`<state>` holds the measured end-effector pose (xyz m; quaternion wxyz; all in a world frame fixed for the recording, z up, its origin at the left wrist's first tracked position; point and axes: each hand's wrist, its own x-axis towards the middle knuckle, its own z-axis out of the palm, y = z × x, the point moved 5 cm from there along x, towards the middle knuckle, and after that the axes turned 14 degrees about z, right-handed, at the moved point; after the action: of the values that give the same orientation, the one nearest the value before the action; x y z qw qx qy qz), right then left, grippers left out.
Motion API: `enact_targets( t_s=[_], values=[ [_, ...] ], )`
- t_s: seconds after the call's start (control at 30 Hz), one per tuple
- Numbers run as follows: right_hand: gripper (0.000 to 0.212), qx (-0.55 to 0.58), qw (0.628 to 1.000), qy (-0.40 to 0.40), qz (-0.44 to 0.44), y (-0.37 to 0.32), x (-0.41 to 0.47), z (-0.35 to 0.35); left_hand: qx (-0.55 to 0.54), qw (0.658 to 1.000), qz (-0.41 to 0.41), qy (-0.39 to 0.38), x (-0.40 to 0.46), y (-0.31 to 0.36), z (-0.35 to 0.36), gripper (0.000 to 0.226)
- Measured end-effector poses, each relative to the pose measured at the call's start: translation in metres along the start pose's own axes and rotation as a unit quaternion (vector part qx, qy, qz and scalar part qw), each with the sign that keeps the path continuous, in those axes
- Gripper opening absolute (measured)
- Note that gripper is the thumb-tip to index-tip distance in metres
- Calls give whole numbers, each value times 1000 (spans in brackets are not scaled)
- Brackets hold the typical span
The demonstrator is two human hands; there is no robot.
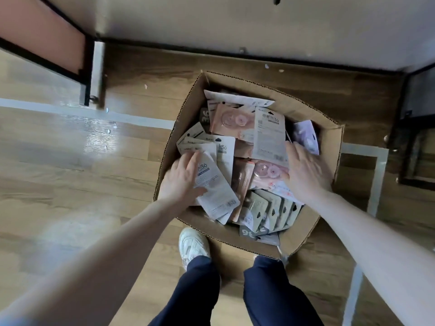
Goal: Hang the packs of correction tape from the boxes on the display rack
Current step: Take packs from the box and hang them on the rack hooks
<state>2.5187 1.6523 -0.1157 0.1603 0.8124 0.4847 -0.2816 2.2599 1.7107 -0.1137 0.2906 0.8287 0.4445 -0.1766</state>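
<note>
Two bare forearms reach down from the bottom corners toward an open cardboard box on the floor. Between them stand dark blue trouser legs and a white shoe set against the box's near wall.

At the box's left side, the left hand grasps a white pack of correction tape, thumb curled over its face, fingers behind it. That pack lies tilted on the heap, its printed back facing up. On the opposite side, the right hand lies flat and relaxed on the heap, fingers spread over pink packs, holding nothing.

Loose packs fill the box: pink ones at the middle and far side, white ones to the left, a row of green ones standing on edge at the near side, and a lilac one by the far right wall.

Glossy wood-plank floor surrounds the box, with pale tape strips across it and small white scraps near a black baseboard. Beyond rises a pale wall. A black-framed orange panel stands upper left; dark frames stand at right.
</note>
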Motion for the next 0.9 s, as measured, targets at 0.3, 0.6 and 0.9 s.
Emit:
enact_targets(
  t_s=[0.3,0.6,0.9],
  values=[
    [59,34,997,18,-68,-21,21,4,-42,997,-14,55,18,1,3,97],
    [33,186,976,107,39,11,-3,-62,-140,990,4,10,-23,8,-28,61],
    [29,245,957,100,121,23,-65,-132,-156,987,4,41,-68,30,-112,16]
  ],
)
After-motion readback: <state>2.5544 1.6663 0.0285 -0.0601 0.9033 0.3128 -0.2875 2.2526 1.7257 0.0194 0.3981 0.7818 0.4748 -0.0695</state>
